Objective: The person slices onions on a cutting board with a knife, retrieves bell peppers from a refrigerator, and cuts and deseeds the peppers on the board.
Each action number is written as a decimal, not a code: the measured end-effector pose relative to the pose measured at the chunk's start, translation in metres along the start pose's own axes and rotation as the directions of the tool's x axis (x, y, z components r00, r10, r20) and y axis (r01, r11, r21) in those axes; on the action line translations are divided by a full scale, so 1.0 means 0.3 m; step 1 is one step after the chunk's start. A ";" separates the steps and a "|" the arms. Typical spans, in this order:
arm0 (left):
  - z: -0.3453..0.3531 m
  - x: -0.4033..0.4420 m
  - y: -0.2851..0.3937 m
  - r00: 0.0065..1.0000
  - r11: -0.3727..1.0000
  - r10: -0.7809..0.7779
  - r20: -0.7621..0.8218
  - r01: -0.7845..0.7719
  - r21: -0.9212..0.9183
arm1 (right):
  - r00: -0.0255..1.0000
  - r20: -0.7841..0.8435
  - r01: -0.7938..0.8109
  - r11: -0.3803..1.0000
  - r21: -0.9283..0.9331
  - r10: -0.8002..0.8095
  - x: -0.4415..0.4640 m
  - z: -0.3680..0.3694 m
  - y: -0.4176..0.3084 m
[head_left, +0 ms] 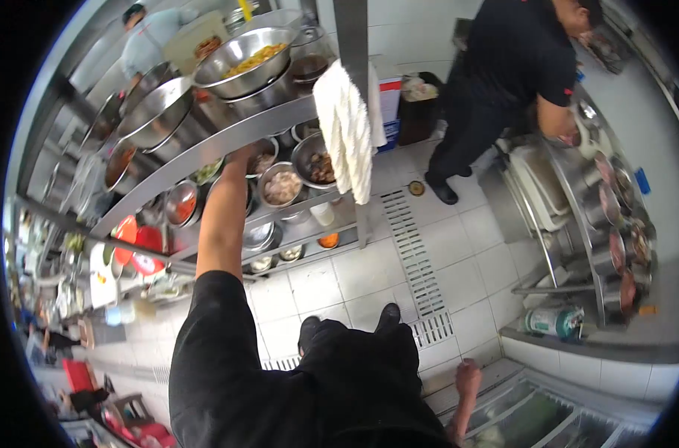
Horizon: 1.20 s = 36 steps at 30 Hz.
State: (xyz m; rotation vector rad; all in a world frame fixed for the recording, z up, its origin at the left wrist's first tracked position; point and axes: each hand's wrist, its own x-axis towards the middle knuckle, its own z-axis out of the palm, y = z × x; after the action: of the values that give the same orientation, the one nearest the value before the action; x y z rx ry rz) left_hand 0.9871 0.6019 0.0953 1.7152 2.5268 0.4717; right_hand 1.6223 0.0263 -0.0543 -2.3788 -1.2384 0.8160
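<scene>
My left hand [240, 154] reaches in under the upper shelf of a steel rack, among metal bowls. The shelf edge hides its fingers, so what it touches does not show. Just right of the wrist sits a bowl of pale chunks [282, 187]. Beyond that is a bowl of dark brown pieces [321, 167]. A bowl of red pieces [182, 204] stands left of my forearm. Low on my right side, my right hand [468, 377] hangs with curled fingers, apart from the glass-topped cabinet [518, 407], and nothing shows in it.
Large steel bowls [244, 63] stand on the upper shelf [227, 138]. A white towel [343, 127] hangs from the rack's end. A person in black [503, 67] leans over the right-hand counter [653, 134]. A grated drain [415, 257] crosses the tiled floor.
</scene>
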 end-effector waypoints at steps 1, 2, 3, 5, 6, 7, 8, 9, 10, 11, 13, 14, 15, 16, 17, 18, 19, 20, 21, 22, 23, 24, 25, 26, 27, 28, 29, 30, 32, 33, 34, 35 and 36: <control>-0.025 -0.055 0.010 0.998 0.996 0.054 0.012 -0.054 0.067 | 0.998 -0.007 0.058 0.996 -0.066 -0.059 0.073 -0.037 0.013; -0.043 -0.131 0.020 0.995 0.995 0.095 -0.009 -0.095 0.039 | 0.992 -0.021 0.118 0.985 -0.127 -0.121 0.160 -0.075 0.022; -0.059 -0.233 0.026 0.996 0.979 0.070 -0.060 -0.080 -0.188 | 0.982 -0.030 0.184 0.976 -0.116 -0.189 0.280 -0.060 0.050; -0.033 -0.529 0.060 0.950 0.424 -0.234 -0.208 -0.093 -0.901 | 0.949 -0.017 0.315 0.949 -0.024 -0.315 0.457 -0.012 -0.010; -0.053 -0.693 0.049 0.953 0.519 -0.055 -0.298 -0.227 -0.824 | 0.925 -0.003 0.379 0.924 0.058 -0.379 0.551 -0.016 -0.164; -0.005 -0.845 0.043 0.924 0.587 -0.108 -0.367 -0.239 -0.774 | 0.905 0.087 0.397 0.899 0.183 -0.417 0.625 -0.027 -0.327; -0.088 -1.052 0.139 0.973 0.503 -0.175 -0.153 -0.045 -0.863 | 0.887 0.121 0.406 0.877 0.258 -0.446 0.645 -0.054 -0.541; 0.007 -1.187 0.101 0.972 0.376 -0.231 -0.041 0.050 -0.925 | 0.821 0.111 0.504 0.803 0.317 -0.560 0.687 -0.038 -0.697; 0.013 -1.327 0.128 0.976 0.480 -0.205 -0.074 0.035 -0.876 | 0.768 0.086 0.546 0.718 0.432 -0.635 0.707 -0.016 -0.869; 0.012 -1.444 0.160 0.960 0.349 -0.265 0.087 0.180 -0.919 | 0.690 0.021 0.589 0.578 0.565 -0.724 0.734 0.040 -1.020; 0.020 -1.585 0.187 0.942 0.357 -0.283 0.183 0.280 -0.891 | 0.619 -0.056 0.647 0.468 0.602 -0.783 0.644 0.042 -1.371; -0.011 -1.609 0.216 0.939 0.383 -0.290 0.183 0.289 -0.877 | 0.603 -0.085 0.661 0.438 0.609 -0.793 0.610 0.047 -1.503; -0.014 -1.599 0.227 0.951 0.408 -0.280 0.133 0.243 -0.880 | 0.598 -0.159 0.730 0.452 0.513 -0.786 0.642 0.134 -1.601; -0.020 -1.578 0.238 0.959 0.432 -0.270 0.083 0.198 -0.880 | 0.582 -0.234 0.786 0.464 0.409 -0.779 0.666 0.221 -1.681; -0.053 -1.549 0.265 0.953 0.421 -0.298 0.062 0.189 -0.887 | 0.679 -0.149 0.685 0.548 0.479 -0.719 0.637 0.216 -1.738; -0.112 -1.502 0.302 0.962 0.420 -0.272 0.008 0.126 -0.899 | 0.652 -0.142 0.704 0.524 0.479 -0.745 0.606 0.211 -1.746; -0.159 -1.435 0.328 0.969 0.418 -0.242 -0.056 0.052 -0.907 | 0.670 -0.034 0.574 0.489 0.656 -0.741 0.578 0.197 -1.733; -0.154 -1.359 0.330 0.955 0.528 -0.226 -0.191 -0.045 -0.848 | 0.664 0.082 0.410 0.453 0.792 -0.743 0.560 0.179 -1.724; -0.219 -1.295 0.370 0.943 0.536 -0.220 -0.250 -0.097 -0.839 | 0.643 0.114 0.347 0.421 0.838 -0.757 0.513 0.153 -1.701; -0.293 -1.219 0.411 0.920 0.534 -0.189 -0.342 -0.197 -0.822 | 0.625 0.153 0.279 0.402 0.872 -0.765 0.448 0.114 -1.669; -0.349 -1.128 0.448 0.889 0.526 -0.163 -0.428 -0.289 -0.800 | 0.541 0.242 0.156 0.379 0.912 -0.805 0.409 0.080 -1.646; -0.374 -1.014 0.476 0.808 0.557 -0.162 -0.566 -0.399 -0.728 | 0.468 0.213 0.149 0.315 0.937 -0.858 0.379 0.072 -1.633; -0.426 -0.936 0.517 0.833 0.436 -0.189 -0.520 -0.404 -0.805 | 0.442 0.210 0.024 0.246 0.969 -0.872 0.333 0.054 -1.636; -0.459 -0.894 0.568 0.855 0.304 -0.208 -0.474 -0.404 -0.863 | 0.417 0.207 -0.105 0.179 0.978 -0.885 0.285 0.043 -1.647; -0.397 -0.843 0.613 0.878 0.234 -0.174 -0.447 -0.404 -0.884 | 0.517 0.185 -0.145 0.127 0.981 -0.836 0.245 0.061 -1.665; -0.325 -0.778 0.640 0.894 0.167 -0.132 -0.429 -0.407 -0.898 | 0.609 0.162 -0.181 0.063 0.981 -0.777 0.226 0.083 -1.687; -0.257 -0.773 0.669 0.930 0.108 -0.101 -0.353 -0.342 -0.933 | 0.668 0.021 0.032 0.057 0.998 -0.744 0.284 0.129 -1.696; -0.202 -0.809 0.688 0.960 0.057 -0.059 -0.273 -0.270 -0.961 | 0.707 -0.057 0.206 0.128 0.970 -0.704 0.405 0.211 -1.667; -0.205 -0.949 0.704 0.978 -0.046 -0.016 -0.210 -0.211 -0.976 | 0.676 -0.114 0.304 0.135 0.943 -0.728 0.454 0.234 -1.633; -0.211 -1.033 0.702 0.990 -0.155 -0.002 -0.143 -0.141 -0.978 | 0.652 -0.128 0.326 0.124 0.937 -0.747 0.464 0.237 -1.620; -0.217 -1.117 0.694 0.997 -0.272 0.019 -0.070 -0.063 -0.960 | 0.631 -0.136 0.340 0.115 0.934 -0.764 0.479 0.224 -1.602; -0.224 -1.192 0.666 0.998 -0.282 0.013 -0.058 -0.052 -0.958 | 0.616 -0.141 0.354 0.112 0.928 -0.775 0.505 0.207 -1.590; -0.232 -1.272 0.623 0.994 -0.300 0.104 0.016 0.047 -0.953 | 0.616 -0.125 0.358 0.136 0.924 -0.778 0.536 0.180 -1.575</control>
State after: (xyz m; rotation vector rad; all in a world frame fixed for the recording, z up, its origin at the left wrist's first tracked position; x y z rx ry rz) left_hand 1.2866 0.3005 0.1651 0.8076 0.8335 1.7517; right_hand 1.3632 0.4273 0.1013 -0.6796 -1.2221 1.2542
